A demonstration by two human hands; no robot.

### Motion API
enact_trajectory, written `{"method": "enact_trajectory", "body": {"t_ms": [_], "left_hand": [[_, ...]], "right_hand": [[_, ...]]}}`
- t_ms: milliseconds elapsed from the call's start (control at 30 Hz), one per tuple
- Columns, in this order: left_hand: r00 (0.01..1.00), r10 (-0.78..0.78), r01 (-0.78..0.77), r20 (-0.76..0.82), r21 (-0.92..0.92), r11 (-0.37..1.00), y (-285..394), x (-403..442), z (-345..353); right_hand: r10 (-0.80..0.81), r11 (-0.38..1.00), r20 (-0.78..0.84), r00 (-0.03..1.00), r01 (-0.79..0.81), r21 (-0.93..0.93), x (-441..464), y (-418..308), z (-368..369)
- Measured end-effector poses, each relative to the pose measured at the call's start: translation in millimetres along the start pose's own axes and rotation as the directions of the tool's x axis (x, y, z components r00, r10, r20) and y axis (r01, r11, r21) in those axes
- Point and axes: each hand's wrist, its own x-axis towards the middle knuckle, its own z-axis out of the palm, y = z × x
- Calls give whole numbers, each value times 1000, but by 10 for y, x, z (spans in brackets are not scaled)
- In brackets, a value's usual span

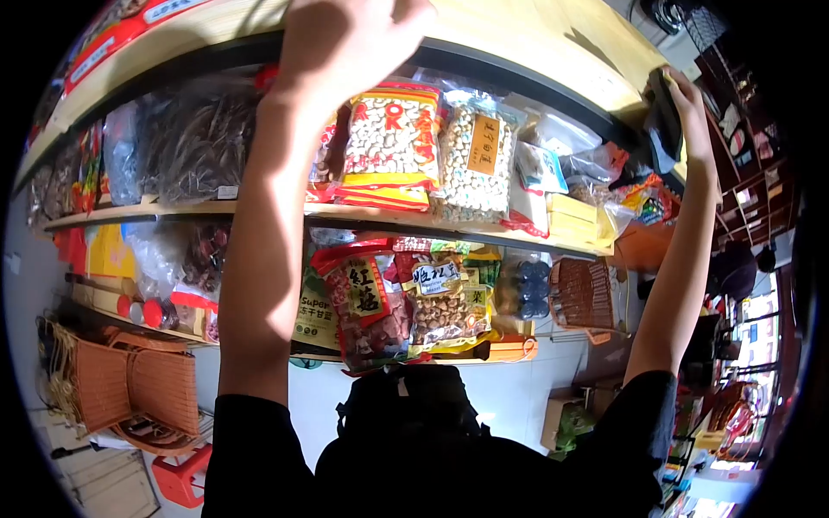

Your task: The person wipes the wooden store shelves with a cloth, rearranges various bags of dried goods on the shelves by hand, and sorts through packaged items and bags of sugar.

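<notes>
My left hand [354, 39] is at the wooden top shelf [527, 43], and the upper frame edge cuts off its fingers. Below that hand hang my forearm and, behind it, bags on the middle shelf: a red-and-yellow bag of pale nuts [390, 142] and a clear bag of white seeds [477, 160] with an orange label. At the right end of the top shelf, my right hand [688, 97] is closed round a dark grey cloth [663, 125] lying against the shelf's corner.
Dark goods in clear plastic [203, 142] fill the left of the middle shelf. On the lower shelf stand bags of dried mushrooms [439, 306] and a red-labelled bag [363, 302]. Woven chairs [129, 380] and a red stool [181, 475] are at lower left, a wicker basket [583, 293] at right.
</notes>
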Motion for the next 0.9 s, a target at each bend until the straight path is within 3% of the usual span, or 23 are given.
{"method": "enact_trajectory", "body": {"t_ms": [67,100,133,200,233,267,300,333,400,433,533,600,667,733,800,833,867,900], "left_hand": [[997,64,-63,-34,53,997,11,-11,-19],[998,11,-18,57,115,993,43,3,-66],[988,-46,19,144,181,983,54,0,-84],[995,91,-80,-26,292,953,-266,-231,166],[1000,-21,21,0,188,982,-269,-261,178],[990,-132,128,44,88,988,-257,-298,196],[985,102,-143,140,324,935,-159,-230,85],[983,112,-153,147,307,939,-122,-160,46],[932,327,-358,159,245,901,-95,-73,27],[993,114,-111,-30,85,990,-150,-137,132],[991,129,-121,-27,209,970,-73,-156,109],[995,78,-92,67,237,967,-144,-110,76],[988,-113,98,106,131,987,-168,-79,96],[976,-165,143,141,152,978,-200,-88,77],[981,-106,75,162,182,980,-220,-89,73],[981,-107,77,161,181,980,-226,-101,74],[989,122,-138,88,220,966,-236,-123,84],[938,347,-340,24,274,900,-248,-142,95]], "right_hand": [[80,995,110,991,-86,56,11,-40,-52],[39,997,48,998,-42,68,13,12,-34],[6,1000,98,995,-9,26,9,-62,-28],[31,999,50,998,-31,-9,-44,-180,31],[-18,1000,26,999,18,-8,-17,-62,-24],[-235,971,-54,971,231,-69,86,253,-116],[-119,990,-79,990,111,-92,-56,-13,-2],[-4,994,-104,995,-8,-113,-136,-381,167],[-23,995,-122,992,10,-103,-149,-441,213],[-57,993,-111,992,45,-113,-154,-428,213],[-23,995,-159,987,7,-103,-170,-458,244],[-66,989,-151,986,44,-141,-147,-395,210],[-67,989,-188,980,41,-140,-163,-423,233],[-106,985,-182,978,78,-155,-169,-406,224],[-150,978,-172,974,120,-171,-150,-383,211],[-147,976,-275,950,95,-194,-176,-369,204],[-146,974,-374,916,68,-215,-200,-349,218],[-226,965,-506,832,263,1,-334,-305,248]]}}
